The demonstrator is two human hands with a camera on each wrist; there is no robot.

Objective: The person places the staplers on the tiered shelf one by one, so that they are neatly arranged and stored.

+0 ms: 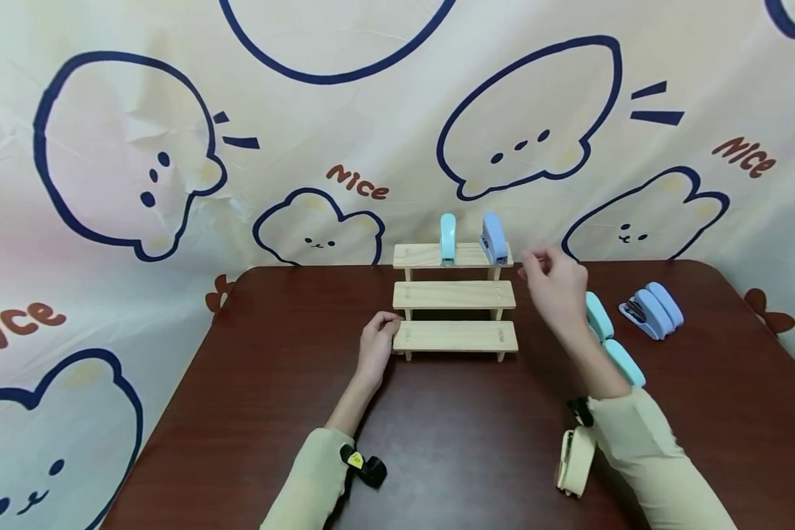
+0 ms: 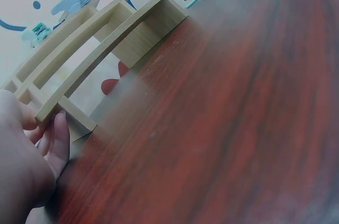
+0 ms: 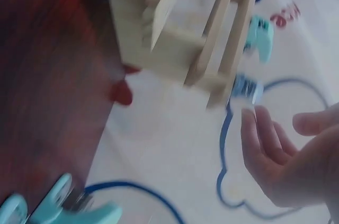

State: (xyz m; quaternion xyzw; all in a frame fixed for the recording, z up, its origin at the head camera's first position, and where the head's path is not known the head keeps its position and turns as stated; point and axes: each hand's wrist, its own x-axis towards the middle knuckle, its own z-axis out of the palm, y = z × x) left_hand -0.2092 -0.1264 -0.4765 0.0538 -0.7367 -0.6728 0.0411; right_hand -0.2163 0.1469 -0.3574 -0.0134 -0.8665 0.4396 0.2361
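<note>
Left hand (image 1: 375, 344) pinching one rack (image 1: 455, 295), right hand (image 1: 558, 285) loosely curled, empty, two staplers (image 1: 447, 240) (image 1: 494, 239) atop

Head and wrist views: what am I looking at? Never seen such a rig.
No machine: each grip is a person's bare hand. The wide picture comes from a head camera; the other two from a camera on each wrist. The left grip holds a wooden stand by its lowest step; the right grip, right of the top step, holds nothing. On that step are a teal stapler and a blue stapler; on the table lie more staplers: teal, blue and cream.
</note>
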